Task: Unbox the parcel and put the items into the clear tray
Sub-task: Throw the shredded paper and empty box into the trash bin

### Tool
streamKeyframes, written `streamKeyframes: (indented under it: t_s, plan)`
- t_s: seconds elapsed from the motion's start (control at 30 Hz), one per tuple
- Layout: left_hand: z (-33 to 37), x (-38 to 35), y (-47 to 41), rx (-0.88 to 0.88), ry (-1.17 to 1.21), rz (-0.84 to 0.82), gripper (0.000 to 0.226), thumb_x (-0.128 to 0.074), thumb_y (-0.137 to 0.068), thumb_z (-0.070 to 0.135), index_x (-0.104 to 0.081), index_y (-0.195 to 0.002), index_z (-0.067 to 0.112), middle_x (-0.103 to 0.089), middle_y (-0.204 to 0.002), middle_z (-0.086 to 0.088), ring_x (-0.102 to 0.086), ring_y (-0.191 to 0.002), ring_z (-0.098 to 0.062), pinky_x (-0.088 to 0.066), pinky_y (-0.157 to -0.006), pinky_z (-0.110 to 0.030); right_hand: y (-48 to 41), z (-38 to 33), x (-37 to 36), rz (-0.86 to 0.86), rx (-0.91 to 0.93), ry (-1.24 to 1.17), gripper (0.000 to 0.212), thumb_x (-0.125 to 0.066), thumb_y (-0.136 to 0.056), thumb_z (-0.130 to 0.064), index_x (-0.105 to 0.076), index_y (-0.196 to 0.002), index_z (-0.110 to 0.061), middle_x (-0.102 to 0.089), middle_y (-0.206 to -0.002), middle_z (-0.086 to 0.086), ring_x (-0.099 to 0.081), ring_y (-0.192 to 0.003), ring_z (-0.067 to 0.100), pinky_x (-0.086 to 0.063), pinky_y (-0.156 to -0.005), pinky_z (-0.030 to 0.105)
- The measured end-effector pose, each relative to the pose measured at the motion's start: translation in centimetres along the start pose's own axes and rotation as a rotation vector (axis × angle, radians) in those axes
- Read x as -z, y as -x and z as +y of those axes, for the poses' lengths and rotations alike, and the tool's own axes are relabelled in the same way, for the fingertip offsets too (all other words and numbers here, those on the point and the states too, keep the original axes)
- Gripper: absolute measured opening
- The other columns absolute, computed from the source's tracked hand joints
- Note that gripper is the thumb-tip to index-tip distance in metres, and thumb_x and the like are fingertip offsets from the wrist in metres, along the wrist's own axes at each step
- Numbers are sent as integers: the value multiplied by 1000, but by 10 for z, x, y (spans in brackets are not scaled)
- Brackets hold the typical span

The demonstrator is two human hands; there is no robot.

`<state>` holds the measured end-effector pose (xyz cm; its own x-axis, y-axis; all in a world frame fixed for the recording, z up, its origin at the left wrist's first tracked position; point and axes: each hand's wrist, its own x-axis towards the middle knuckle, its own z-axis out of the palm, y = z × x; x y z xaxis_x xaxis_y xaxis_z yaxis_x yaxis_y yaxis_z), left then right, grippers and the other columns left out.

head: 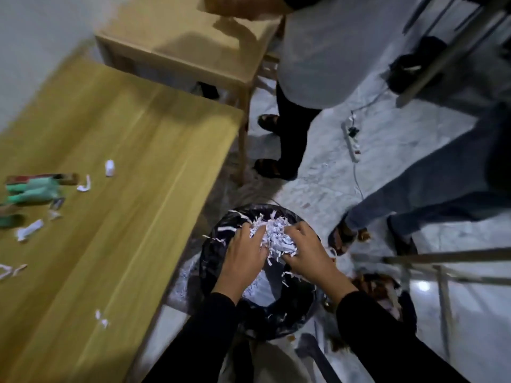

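Note:
A bunch of white shredded paper (276, 236) is pressed between my left hand (243, 252) and my right hand (307, 252), both closed around it. They hold it over a round bin with a black liner (218, 255) on the floor beside the table; more shreds lie inside the bin. On the wooden table (116, 189) at the far left lie blurred green and red items (33, 189) with scattered paper scraps (30, 229) around them. No clear tray or parcel box is in view.
A second, lighter table (179, 51) stands behind. Two people stand close: one in a white shirt (326, 59), one in jeans (431, 189). A power strip with cable (351, 145) lies on the tiled floor. Metal stand legs (442, 272) cross at right.

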<state>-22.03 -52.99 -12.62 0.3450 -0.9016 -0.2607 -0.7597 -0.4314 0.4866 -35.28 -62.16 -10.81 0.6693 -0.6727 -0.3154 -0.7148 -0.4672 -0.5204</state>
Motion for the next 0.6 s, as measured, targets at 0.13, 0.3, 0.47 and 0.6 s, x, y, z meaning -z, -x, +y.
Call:
streamKeyframes:
  t_s: [0.13,0.3,0.47,0.6]
  plan:
    - [-8,-20,1,31,-18,-137,48,-41,-96,34,-33,-141,19,-36,-138,-11,-39,-125,-29,-34,-102,-38,7,20,-26,-84,-94,-43,61,-69,-74,-26,-44,-129,-23,-42,-122,5,-45,-109,24,-43,-95,41]
    - [-18,-34,4,79,-60,-251,53,-36,-97,41,-28,-144,17,-33,-143,-12,-37,-129,-29,-33,-104,-39,9,31,-41,-122,-130,-122,58,-70,-76,-28,-47,-129,-22,-41,-129,6,-41,-121,26,-38,-102,43]
    - [-20,-37,8,63,-89,-306,53,-34,-98,43,-30,-143,16,-32,-146,-11,-34,-132,-29,-34,-105,-42,12,33,-42,-176,-166,-118,61,-68,-79,-28,-43,-134,-23,-37,-137,6,-37,-128,26,-36,-105,44]
    - [-13,-22,10,31,-111,-293,50,-31,-99,40,-32,-142,15,-33,-145,-9,-36,-130,-28,-33,-104,-40,12,25,-32,-182,-180,-136,58,-62,-84,-21,-39,-137,-18,-36,-139,8,-33,-130,26,-33,-109,39]
